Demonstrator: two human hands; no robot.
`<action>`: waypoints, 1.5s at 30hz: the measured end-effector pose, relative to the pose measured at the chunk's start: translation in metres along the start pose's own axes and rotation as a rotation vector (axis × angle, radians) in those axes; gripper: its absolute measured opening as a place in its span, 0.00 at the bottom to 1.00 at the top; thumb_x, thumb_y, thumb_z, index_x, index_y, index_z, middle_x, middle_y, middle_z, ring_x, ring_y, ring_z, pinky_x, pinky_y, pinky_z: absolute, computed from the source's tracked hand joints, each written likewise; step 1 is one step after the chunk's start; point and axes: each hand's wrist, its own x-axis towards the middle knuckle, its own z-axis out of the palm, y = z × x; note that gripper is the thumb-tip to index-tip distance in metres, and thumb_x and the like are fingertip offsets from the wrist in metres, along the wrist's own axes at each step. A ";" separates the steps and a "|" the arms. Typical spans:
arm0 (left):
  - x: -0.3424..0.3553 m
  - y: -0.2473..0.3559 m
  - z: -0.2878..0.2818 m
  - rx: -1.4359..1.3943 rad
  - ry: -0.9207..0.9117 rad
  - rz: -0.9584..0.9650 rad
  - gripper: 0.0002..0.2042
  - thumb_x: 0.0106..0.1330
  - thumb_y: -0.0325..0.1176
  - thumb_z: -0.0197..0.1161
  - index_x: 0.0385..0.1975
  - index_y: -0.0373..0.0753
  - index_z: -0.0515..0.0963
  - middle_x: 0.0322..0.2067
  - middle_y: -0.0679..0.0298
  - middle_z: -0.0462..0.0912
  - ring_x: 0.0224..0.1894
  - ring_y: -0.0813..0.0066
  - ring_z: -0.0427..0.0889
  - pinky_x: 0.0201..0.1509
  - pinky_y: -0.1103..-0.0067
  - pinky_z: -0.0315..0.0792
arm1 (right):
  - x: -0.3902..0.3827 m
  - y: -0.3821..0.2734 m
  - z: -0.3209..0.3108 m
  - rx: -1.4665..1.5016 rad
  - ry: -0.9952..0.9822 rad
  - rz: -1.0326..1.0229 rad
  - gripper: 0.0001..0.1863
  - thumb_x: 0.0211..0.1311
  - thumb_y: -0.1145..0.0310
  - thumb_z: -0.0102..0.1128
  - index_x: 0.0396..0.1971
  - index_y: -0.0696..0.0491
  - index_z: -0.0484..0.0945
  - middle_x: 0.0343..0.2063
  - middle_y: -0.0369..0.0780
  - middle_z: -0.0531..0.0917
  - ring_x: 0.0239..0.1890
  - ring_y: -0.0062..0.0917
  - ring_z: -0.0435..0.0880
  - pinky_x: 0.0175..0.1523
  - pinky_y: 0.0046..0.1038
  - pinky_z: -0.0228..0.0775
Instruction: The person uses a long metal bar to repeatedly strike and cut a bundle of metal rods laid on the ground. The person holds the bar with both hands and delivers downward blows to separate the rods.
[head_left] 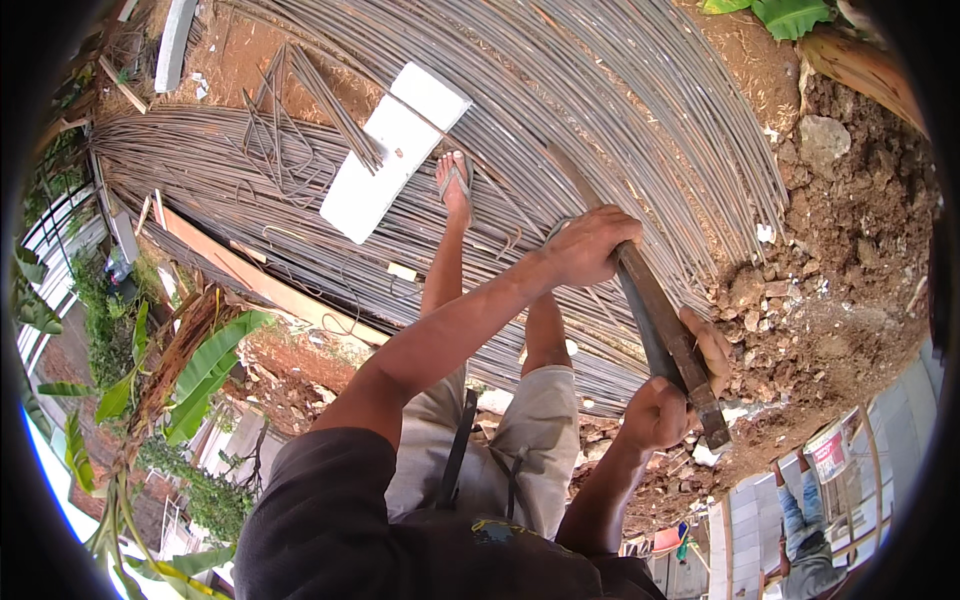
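Observation:
In front of my body I hold a long, flat brown bar (665,330), slanted from far left to near right. I cannot tell whether it is wood or rusted metal. A dark grey strip (645,315) runs close along its near side. My left hand (595,245) is closed around the bar's upper part, its fingertips hidden. Lower down, my right hand (660,412) grips near the squared end, thumb on the near side and fingers beyond. Beneath the bar lie many long steel rods (620,110).
A white slab (390,155) lies on the rods beside my sandalled foot (455,180). Bent rods (285,130) sit farther left. An orange-brown plank (270,275) borders the rods. Rubble and soil (840,240) lie right. Another person (805,530) is at lower right.

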 end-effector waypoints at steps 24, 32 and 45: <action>-0.038 0.029 0.020 -0.223 0.445 -0.139 0.31 0.54 0.08 0.51 0.60 0.37 0.73 0.70 0.49 0.67 0.75 0.48 0.66 0.75 0.64 0.65 | -0.002 -0.007 0.038 0.302 -0.033 0.128 0.12 0.41 0.83 0.51 0.29 0.55 0.67 0.34 0.42 0.72 0.48 0.36 0.76 0.68 0.47 0.66; -0.085 0.089 0.066 0.041 0.648 -0.352 0.26 0.55 0.22 0.64 0.57 0.40 0.73 0.61 0.54 0.74 0.63 0.56 0.77 0.54 0.70 0.77 | -0.018 -0.004 0.050 0.153 0.125 -0.006 0.08 0.45 0.81 0.49 0.27 0.56 0.64 0.32 0.40 0.66 0.39 0.32 0.68 0.58 0.47 0.70; -0.146 0.072 -0.055 -0.462 0.773 -0.124 0.15 0.50 0.07 0.62 0.23 0.40 0.74 0.27 0.65 0.77 0.37 0.66 0.79 0.56 0.67 0.76 | -0.005 0.008 0.016 0.118 0.023 0.316 0.19 0.78 0.66 0.59 0.23 0.57 0.71 0.32 0.38 0.77 0.37 0.24 0.75 0.49 0.30 0.68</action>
